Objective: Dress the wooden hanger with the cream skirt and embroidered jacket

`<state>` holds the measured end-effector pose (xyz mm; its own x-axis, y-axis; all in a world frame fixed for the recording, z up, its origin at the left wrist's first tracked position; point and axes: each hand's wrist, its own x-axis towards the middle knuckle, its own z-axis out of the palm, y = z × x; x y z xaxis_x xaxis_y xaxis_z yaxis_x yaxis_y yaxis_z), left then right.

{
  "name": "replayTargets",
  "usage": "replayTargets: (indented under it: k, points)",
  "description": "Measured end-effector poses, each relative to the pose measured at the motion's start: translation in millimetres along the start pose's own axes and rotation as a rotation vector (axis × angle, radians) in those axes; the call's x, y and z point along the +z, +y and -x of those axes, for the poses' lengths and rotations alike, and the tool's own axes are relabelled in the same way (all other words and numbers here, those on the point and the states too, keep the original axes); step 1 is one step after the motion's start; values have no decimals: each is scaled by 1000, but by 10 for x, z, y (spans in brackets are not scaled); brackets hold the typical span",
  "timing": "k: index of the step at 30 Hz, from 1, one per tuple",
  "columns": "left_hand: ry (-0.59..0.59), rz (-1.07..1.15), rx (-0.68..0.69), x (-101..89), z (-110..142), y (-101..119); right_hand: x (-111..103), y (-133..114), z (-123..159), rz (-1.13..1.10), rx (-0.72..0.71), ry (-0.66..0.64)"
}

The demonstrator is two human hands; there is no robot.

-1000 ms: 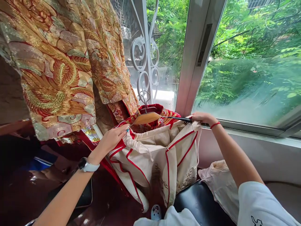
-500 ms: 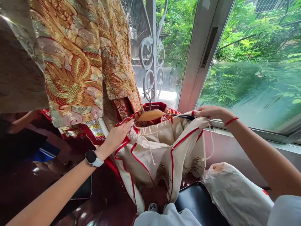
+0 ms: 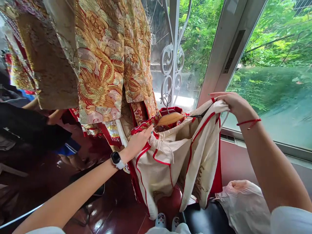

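The cream garment (image 3: 156, 175) hangs at five o'clock from the view's centre. At its ten o'clock the left hand (image 3: 138, 143) pinches the waistband (image 3: 161, 143); at two, the right hand (image 3: 237, 105) grips bunched cloth. Uneven pulling could tilt the wooden hanger (image 3: 170, 119).

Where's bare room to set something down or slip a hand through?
Set down: black seat, bare patch between the shoes and white bundle. Hand gap: between cream garment and right forearm, before the wall. Crowded: around the hanger, with left hand and red garment.
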<state>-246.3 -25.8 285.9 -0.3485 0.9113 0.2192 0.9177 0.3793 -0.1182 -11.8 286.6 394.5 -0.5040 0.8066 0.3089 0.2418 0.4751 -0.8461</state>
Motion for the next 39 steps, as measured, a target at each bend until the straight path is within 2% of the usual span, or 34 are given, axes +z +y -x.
replayTargets:
  k: [3,7,11,16,19,21,24,29,33,35,37,39]
  points:
    - [9,-28,-13,37,-3,5,169,-146,131,42,97,13]
    - [45,-51,-47,112,-16,-35,304,-175,463,211,-42,-127]
    - [47,-63,-78,119,-32,-76,339,127,757,360,-157,-186]
    - [46,-47,-40,47,-80,-136,632,553,1075,525,-249,-52]
    - [54,30,-42,23,-98,-175,866,644,1215,702,-192,17]
    - [47,61,-62,18,-95,-186,947,664,1238,766,-153,26]
    - [37,47,-112,4,-78,-168,944,661,1139,590,-222,7]
    - [-31,-52,-115,-91,-56,-112,894,438,737,165,-267,107]
    - [-69,-59,-85,-141,-59,-105,816,10,393,-48,-261,239]
    - [-86,-51,-68,-131,-65,-115,735,-232,320,-86,-290,312]
    - [-95,-49,-63,-112,-72,-128,671,-411,384,-51,-322,287]
    - [-97,-56,-78,-100,-79,-139,681,-460,604,80,-350,106]
